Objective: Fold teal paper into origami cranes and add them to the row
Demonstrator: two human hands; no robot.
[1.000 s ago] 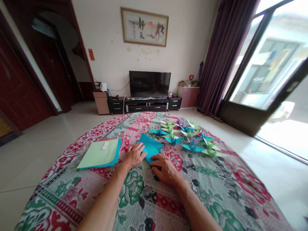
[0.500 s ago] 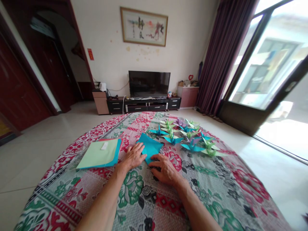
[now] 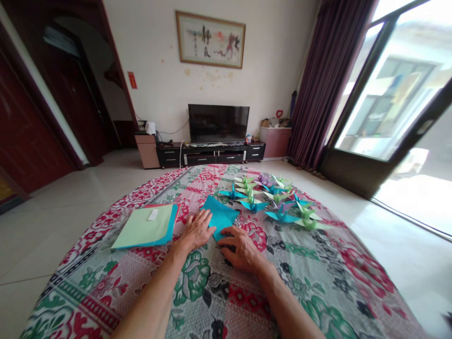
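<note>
A folded blue sheet of origami paper (image 3: 222, 213) lies flat on the patterned tablecloth in front of me, turned with a corner toward me. My left hand (image 3: 197, 229) rests on its left edge, fingers stretched out and lying flat. On the near right edge of the sheet, the fingertips of my right hand (image 3: 240, 245) touch down, its fingers bent a little and apart. To the left sits a stack of square paper (image 3: 143, 226), pale green on top with blue and red below. Several folded paper cranes (image 3: 282, 213) in blue, green and purple stand to the right.
The round table wears a floral tablecloth (image 3: 197, 278). A small white slip (image 3: 153, 214) lies on the paper stack. Beyond the table are a television (image 3: 219, 123) on a low black cabinet (image 3: 201, 158), a purple curtain (image 3: 318, 89) and a glass door (image 3: 384, 103).
</note>
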